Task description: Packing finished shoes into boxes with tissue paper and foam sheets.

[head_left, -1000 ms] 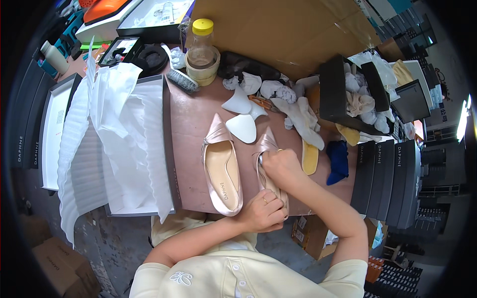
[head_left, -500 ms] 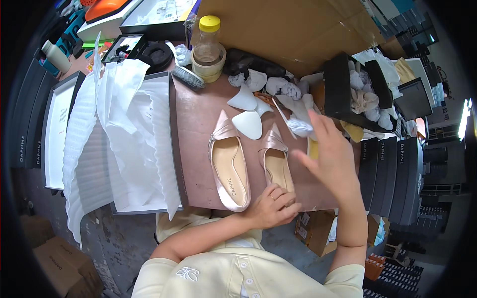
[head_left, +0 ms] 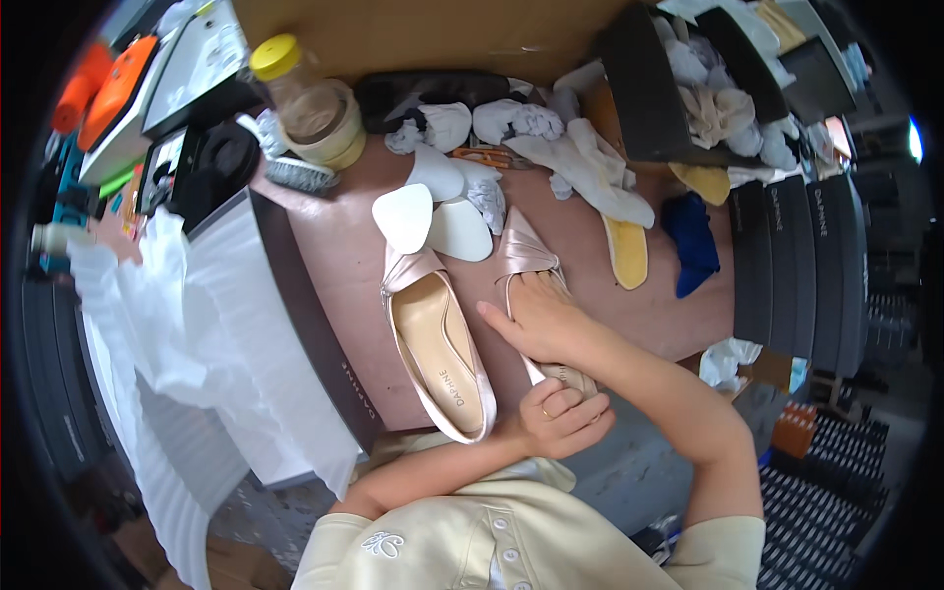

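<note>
Two pale pink satin pointed flats lie side by side, toes away from me. The left flat (head_left: 440, 359) touches neither hand. At the heel of the right flat (head_left: 521, 244), my left hand (head_left: 563, 417) is closed, gripping the back edge. My right hand (head_left: 536, 313) reaches inside this same shoe toward the toe, its thumb stretched out over the near side. The upper hides its other fingertips, so whether they hold anything cannot be seen. Just beyond the toes lie several white rounded pads (head_left: 460, 230) and a crumpled paper wad (head_left: 486, 203).
An opened shoebox (head_left: 320, 344) with white wrapping sheets (head_left: 216, 285) stands left. Behind are a brush (head_left: 301, 176), a yellow-lidded jar (head_left: 313, 110) and orange-handled scissors (head_left: 482, 155). To the right lie a yellow insole (head_left: 626, 258), blue cloth (head_left: 690, 243) and a black box (head_left: 639, 108) of crumpled paper.
My right hand has come down from the air into the right flat. My left hand stays at its heel. The whole view has shifted and turned.
</note>
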A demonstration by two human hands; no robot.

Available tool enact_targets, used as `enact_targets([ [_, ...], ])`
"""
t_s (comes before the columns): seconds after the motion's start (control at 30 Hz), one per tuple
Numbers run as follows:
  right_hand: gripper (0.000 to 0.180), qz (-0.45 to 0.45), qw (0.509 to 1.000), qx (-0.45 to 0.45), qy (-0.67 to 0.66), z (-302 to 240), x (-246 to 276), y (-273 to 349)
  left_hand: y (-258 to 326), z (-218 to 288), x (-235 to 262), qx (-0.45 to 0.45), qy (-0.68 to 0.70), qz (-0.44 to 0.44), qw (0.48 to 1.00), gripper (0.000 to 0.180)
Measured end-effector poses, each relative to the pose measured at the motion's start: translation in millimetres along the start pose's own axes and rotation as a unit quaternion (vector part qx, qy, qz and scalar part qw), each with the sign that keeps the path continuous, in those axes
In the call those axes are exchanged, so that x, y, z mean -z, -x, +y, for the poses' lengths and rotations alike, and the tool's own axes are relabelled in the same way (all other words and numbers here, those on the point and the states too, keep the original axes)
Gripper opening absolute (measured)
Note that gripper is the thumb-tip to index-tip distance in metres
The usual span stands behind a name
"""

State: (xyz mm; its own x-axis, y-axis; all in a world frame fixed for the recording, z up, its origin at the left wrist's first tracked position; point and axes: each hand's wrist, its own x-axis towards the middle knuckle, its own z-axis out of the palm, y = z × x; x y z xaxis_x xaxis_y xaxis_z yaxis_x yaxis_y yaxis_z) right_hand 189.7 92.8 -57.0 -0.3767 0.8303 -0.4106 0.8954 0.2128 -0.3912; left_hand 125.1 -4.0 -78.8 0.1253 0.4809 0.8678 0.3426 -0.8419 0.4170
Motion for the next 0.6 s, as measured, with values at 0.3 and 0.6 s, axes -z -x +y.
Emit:
enact_targets([
  [0.3, 0.055, 0.037, 0.999, 0.031, -0.003, 9, -6, 2, 0, 9, -4, 0.050, 0.020, 0.011, 0.998, 0.019],
  [0.6, 0.063, -0.011, 0.999, 0.028, -0.041, 5, 9, 2, 1, -5, -9, -0.006, 0.049, 0.033, 0.998, 0.017],
])
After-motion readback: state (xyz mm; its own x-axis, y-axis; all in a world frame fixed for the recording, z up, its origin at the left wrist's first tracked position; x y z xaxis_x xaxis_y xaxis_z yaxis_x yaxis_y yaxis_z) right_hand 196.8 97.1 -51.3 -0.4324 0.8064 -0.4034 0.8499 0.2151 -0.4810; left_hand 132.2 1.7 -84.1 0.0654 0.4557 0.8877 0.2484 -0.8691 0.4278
